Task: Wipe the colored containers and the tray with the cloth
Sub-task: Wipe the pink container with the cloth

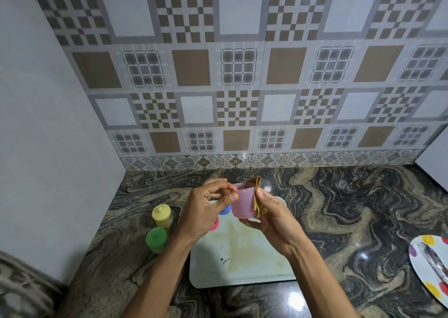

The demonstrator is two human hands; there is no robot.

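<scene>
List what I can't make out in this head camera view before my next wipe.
Head view only:
The left hand hides most of the blue container and red container.
The cloth and right hand cover the pink container on its right side.
The left fingers are blurred; grip on the pink rim unclear.
The plate is cut off by the right edge.
The tray has its far end hidden by both hands.

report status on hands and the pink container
Right hand grips pink container with cloth. Left hand at its rim, grip unclear. Stained tray below.
</scene>
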